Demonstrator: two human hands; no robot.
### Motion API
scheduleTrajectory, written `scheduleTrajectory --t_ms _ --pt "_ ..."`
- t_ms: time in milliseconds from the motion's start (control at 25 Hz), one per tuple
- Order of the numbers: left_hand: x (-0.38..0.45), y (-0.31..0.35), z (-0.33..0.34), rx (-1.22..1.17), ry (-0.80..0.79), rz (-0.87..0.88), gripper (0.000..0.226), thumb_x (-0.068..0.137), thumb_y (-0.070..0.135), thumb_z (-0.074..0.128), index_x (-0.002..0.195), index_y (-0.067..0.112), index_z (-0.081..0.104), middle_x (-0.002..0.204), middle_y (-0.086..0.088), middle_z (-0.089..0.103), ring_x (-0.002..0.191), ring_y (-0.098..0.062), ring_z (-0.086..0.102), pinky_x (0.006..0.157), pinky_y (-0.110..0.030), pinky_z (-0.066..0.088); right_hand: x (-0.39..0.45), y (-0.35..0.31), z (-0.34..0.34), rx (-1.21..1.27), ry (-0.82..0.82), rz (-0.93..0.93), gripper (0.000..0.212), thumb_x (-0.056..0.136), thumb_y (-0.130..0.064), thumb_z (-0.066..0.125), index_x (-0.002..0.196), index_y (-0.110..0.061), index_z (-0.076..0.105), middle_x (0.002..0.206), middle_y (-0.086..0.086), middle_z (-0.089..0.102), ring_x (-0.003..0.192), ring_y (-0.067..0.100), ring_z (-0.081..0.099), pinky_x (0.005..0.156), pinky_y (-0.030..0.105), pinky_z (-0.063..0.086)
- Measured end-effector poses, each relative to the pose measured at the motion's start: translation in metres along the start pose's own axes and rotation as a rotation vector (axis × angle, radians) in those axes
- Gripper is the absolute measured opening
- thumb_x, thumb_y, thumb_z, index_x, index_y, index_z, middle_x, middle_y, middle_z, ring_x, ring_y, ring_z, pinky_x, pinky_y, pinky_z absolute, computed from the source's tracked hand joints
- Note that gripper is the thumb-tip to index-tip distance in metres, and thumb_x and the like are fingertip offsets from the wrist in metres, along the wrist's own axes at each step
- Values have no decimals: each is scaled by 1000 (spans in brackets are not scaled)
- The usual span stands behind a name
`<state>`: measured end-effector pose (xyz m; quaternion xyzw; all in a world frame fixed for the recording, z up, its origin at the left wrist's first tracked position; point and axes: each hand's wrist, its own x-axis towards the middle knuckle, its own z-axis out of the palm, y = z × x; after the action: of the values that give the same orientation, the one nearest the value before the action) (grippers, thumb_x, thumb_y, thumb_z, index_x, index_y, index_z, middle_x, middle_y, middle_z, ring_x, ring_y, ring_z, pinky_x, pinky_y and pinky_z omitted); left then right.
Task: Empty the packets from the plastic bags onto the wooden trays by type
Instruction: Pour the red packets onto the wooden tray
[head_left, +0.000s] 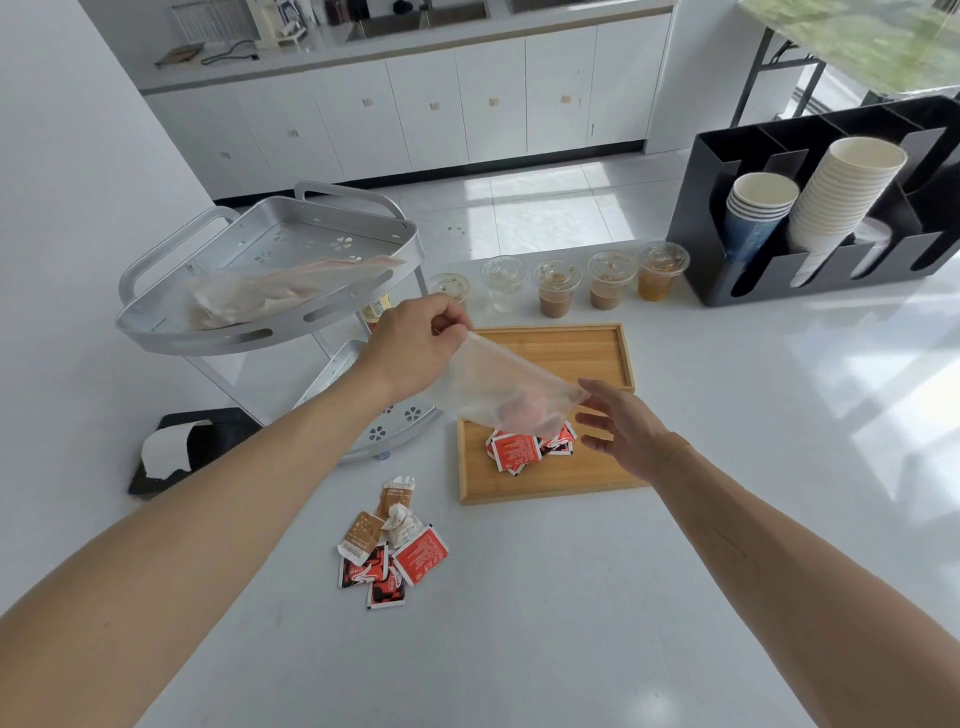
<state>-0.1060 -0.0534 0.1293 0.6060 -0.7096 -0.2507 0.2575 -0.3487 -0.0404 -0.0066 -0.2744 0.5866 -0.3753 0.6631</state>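
Head view: the left hand (415, 345) pinches one end of a thin translucent plastic bag (498, 387), held above the near wooden tray (550, 486). The right hand (623, 428), fingers spread and loose, touches the bag's other end. Red sauce packets (524, 449) lie heaped on that tray; the far wooden tray (571, 351) lies just behind.

White countertop (571, 623) in the foreground, glossy, with window light reflected on its right side. Floor (545, 208) of pale tiles — a bright sunlit patch lies near the cabinets. Along the far wall, a run of white base cabinets (415, 119) with small square handles under a grey worktop (363, 44); a sink is set in it. Plain white wall (78, 130) at left. A folding table (810, 47) stands at upper right — black legs visible.
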Motion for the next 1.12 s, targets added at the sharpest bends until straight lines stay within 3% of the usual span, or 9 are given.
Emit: scheduleTrajectory --t_ms 120,280,400,520,640,840,960,1120 --pt "-26 -27 -2 -175 42 -162 11 93 11 57 92 16 68 75 3 61 75 -17 61 69 -38 59 -10 2 3 -28 -141 -87 17 87 -28 70 87 -20 55 102 0 66 100 20 59 85 38 43" --pt "-69 -62 -3 -316 100 -332 14 95 10 55 98 12 68 84 -1 63 77 -15 61 65 -28 55 -24 8 16 -120 -126 -173 24 83 -15 75 78 -23 53 86 0 66 86 20 59 79 37 41" --pt "-102 -90 -5 -459 153 -484 14 94 11 58 101 12 70 90 1 65 81 -14 61 75 -28 53 -33 19 36 -204 -167 -182 21 81 -12 77 86 -22 58 86 2 68 79 19 62 75 35 40" --pt "-144 -119 -9 -700 175 -654 13 91 13 62 101 14 70 88 1 63 87 -20 61 83 -38 52 -42 40 64 -287 -283 -122 24 84 -14 74 107 -12 66 96 9 69 85 23 66 82 40 51" --pt "-190 -148 -11 -887 212 -767 19 87 5 65 104 15 66 85 0 61 88 -26 65 83 -41 52 -55 68 94 -358 -376 -49 13 89 -18 71 97 -9 65 87 6 66 77 22 67 80 40 57" --pt "-263 -193 -8 -848 316 -877 30 85 -3 66 111 11 63 87 -4 60 78 -21 62 75 -35 53 -77 124 136 -463 -420 88 10 88 -16 70 93 -9 65 77 4 66 67 20 70 60 27 56" --pt "-297 -216 -1 -758 353 -941 30 84 -2 69 111 9 63 89 -6 63 73 -18 61 65 -27 50 -86 154 151 -582 -452 158 6 86 -9 68 92 -8 66 76 5 69 63 19 70 56 25 55" --pt "-320 -241 11 -583 338 -995 24 84 0 70 104 11 64 88 -11 64 64 -22 58 64 -30 47 -90 181 162 -739 -426 175 9 84 -9 68 93 -5 68 76 6 71 62 17 71 56 25 54"
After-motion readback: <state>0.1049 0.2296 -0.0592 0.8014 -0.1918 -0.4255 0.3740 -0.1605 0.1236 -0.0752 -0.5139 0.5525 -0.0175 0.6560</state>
